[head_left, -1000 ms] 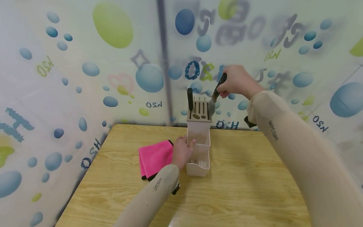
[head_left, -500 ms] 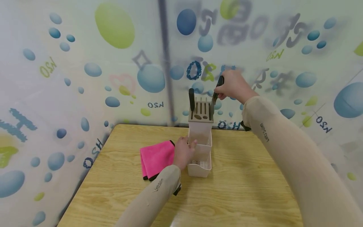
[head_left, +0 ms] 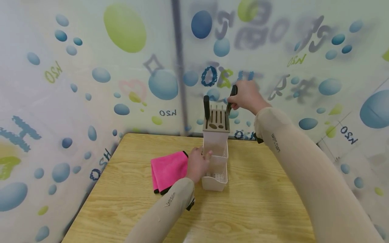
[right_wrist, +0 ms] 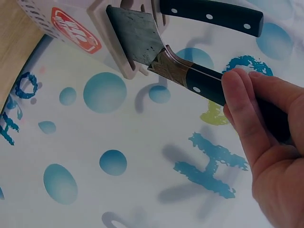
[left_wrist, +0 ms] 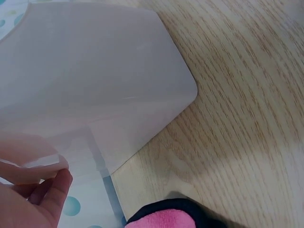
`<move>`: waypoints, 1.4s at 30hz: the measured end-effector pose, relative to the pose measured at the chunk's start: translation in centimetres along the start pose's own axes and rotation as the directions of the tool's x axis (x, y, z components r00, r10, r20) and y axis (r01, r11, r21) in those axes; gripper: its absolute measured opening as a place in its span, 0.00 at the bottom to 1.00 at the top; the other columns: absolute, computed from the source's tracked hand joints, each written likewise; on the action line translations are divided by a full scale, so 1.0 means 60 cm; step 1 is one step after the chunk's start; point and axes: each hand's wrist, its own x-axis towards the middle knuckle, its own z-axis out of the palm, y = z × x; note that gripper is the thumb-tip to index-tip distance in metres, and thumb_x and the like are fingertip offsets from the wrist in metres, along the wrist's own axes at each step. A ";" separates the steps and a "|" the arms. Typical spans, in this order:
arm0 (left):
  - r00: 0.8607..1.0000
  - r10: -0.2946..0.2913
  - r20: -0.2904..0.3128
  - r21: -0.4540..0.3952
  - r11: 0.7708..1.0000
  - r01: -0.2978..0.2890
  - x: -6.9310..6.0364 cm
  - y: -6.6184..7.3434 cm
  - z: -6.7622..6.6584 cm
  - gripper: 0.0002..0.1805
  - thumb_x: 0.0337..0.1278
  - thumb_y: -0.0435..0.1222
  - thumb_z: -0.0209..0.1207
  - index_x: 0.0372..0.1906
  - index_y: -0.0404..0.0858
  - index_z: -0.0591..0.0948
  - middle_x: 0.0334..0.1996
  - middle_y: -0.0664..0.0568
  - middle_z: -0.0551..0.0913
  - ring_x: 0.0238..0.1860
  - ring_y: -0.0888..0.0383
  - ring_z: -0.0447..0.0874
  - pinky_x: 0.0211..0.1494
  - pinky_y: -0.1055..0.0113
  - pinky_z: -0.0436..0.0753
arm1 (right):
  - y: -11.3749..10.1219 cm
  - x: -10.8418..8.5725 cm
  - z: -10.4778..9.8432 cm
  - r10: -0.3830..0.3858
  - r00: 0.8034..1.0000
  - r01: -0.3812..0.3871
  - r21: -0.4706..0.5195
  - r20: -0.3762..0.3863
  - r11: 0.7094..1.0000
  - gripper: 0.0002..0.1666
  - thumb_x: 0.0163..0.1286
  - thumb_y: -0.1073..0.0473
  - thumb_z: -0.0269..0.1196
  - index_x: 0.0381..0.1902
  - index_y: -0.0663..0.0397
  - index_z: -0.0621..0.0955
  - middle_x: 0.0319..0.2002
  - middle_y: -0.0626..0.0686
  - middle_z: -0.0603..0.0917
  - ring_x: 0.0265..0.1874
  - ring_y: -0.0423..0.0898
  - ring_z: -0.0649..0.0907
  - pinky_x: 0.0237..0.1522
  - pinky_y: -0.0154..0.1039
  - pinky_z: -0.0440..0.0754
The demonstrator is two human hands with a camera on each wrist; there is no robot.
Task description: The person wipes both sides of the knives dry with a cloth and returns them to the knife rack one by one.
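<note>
A pale plastic knife holder (head_left: 215, 143) stands upright on the table, with a slotted beige top and open bins in front. My left hand (head_left: 197, 164) grips its left side, the thumb over a bin's edge; in the left wrist view the fingertips curl at the plastic edge. Above the holder, my right hand (head_left: 247, 96) holds a knife (right_wrist: 204, 83) by its black riveted handle. Its broad blade is partly sunk in the slot at the right end, tilted slightly. A second black-handled knife (head_left: 207, 107) sits in the left end slot, its blade mostly hidden.
A folded pink cloth (head_left: 170, 170) with black trim lies left of the holder, close to my left forearm. The wooden table (head_left: 258, 202) meets a wall (head_left: 136, 67) printed with bubbles right behind the holder.
My right hand has moved down and a little left, lowering the knife deeper into the right end slot and bringing it more upright. My left hand keeps its grip on the holder.
</note>
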 end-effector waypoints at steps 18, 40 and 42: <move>1.000 0.011 0.009 -0.009 1.000 -0.011 -0.004 0.004 -0.001 0.26 0.75 0.43 0.60 0.66 0.29 0.78 0.49 0.36 0.81 0.50 0.44 0.82 0.57 0.48 0.86 | 0.020 0.008 0.034 0.033 0.999 -0.034 0.034 0.028 0.999 0.26 0.77 0.58 0.63 0.63 0.71 0.72 0.43 0.68 0.86 0.24 0.45 0.88 0.47 0.48 0.89; 1.000 0.014 0.002 -0.008 1.000 -0.014 0.000 0.002 -0.001 0.28 0.75 0.44 0.59 0.68 0.29 0.77 0.52 0.35 0.81 0.52 0.43 0.82 0.60 0.47 0.84 | 0.021 0.006 0.046 0.007 1.000 -0.007 0.041 0.004 0.999 0.23 0.77 0.60 0.60 0.61 0.71 0.72 0.32 0.62 0.88 0.22 0.44 0.88 0.40 0.43 0.91; 1.000 0.017 0.001 -0.007 1.000 -0.017 0.000 0.003 -0.002 0.28 0.75 0.44 0.60 0.67 0.28 0.77 0.51 0.35 0.81 0.52 0.43 0.82 0.60 0.47 0.84 | 0.022 0.004 0.048 0.009 1.000 -0.009 0.050 -0.004 0.999 0.22 0.77 0.60 0.60 0.60 0.70 0.72 0.33 0.62 0.88 0.22 0.45 0.88 0.42 0.45 0.91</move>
